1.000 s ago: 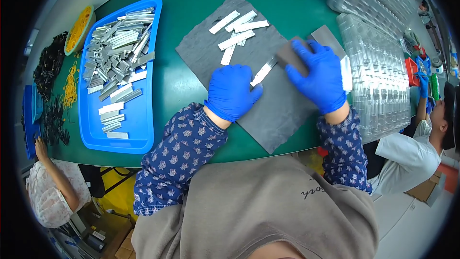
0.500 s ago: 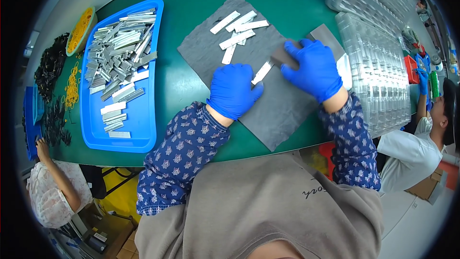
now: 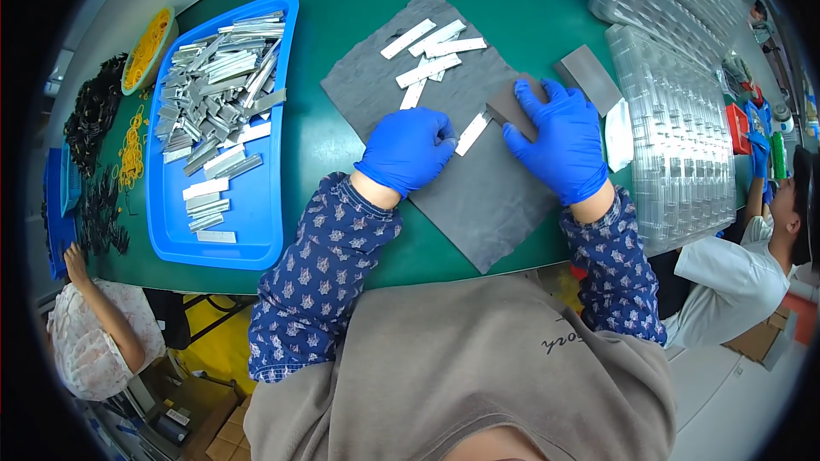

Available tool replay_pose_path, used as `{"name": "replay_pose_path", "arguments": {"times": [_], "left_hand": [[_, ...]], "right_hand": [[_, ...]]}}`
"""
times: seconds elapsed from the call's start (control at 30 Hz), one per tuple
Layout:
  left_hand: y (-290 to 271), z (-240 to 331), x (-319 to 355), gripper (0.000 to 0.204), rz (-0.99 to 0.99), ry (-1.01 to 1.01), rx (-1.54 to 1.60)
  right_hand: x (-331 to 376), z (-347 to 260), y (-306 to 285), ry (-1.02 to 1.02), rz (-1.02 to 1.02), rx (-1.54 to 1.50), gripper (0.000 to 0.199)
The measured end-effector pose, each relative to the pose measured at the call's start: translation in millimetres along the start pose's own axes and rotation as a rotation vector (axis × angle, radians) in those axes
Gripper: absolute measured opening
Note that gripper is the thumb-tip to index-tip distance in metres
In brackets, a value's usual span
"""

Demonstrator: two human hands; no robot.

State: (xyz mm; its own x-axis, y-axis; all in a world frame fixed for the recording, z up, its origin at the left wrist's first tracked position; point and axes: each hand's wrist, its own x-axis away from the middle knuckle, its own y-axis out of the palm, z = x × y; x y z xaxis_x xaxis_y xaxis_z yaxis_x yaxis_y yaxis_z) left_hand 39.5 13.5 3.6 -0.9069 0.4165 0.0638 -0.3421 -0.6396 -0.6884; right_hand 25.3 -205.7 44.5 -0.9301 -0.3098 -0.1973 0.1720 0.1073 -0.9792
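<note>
On a dark grey cloth (image 3: 483, 222) lies a flat silvery metal strip (image 3: 473, 133), between my two blue-gloved hands. My left hand (image 3: 406, 152) is just left of it, apart from it, with fingers curled in; whatever may be inside them is hidden. A brown-grey rectangular block, like a sanding block (image 3: 506, 104), is gripped by my right hand (image 3: 559, 141), thumb at its near side and fingers over its top. The block's edge is close to the strip's upper end. Several more metal strips (image 3: 429, 71) lie loosely overlapped farther up the cloth.
At left, a blue tray (image 3: 256, 249) holds many metal pieces. Beyond it are a bowl of yellow bands (image 3: 147, 49) and black parts (image 3: 92, 115). A second grey block (image 3: 589, 78), a white cloth (image 3: 618, 135) and stacked clear plastic trays (image 3: 675, 137) stand right. Co-workers sit on both sides.
My left hand has drawn back to the left, off the strip, and its fingers have curled in. My right hand has shifted slightly down with the block, uncovering more of the second block.
</note>
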Motion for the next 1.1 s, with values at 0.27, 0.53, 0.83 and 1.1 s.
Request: {"name": "replay_pose_path", "arguments": {"times": [0.27, 0.53, 0.83, 1.1], "left_hand": [[-3, -1, 0, 0.02, 0.002, 0.03, -0.032], [-20, 21, -58, 0.029, -0.127, 0.002, -0.3], [-22, 32, -103, 0.036, -0.393, -0.012, -0.508], [-22, 34, -106, 0.033, -0.442, 0.035, -0.571]], "right_hand": [[18, -14, -9, -0.123, -0.018, -0.165, 0.057], [25, -1, -6, -0.06, 0.121, -0.159, 0.057], [21, -22, 3, -0.013, 0.059, 0.018, 0.057], [22, -33, -4, -0.066, -0.053, -0.039, 0.056]]}}
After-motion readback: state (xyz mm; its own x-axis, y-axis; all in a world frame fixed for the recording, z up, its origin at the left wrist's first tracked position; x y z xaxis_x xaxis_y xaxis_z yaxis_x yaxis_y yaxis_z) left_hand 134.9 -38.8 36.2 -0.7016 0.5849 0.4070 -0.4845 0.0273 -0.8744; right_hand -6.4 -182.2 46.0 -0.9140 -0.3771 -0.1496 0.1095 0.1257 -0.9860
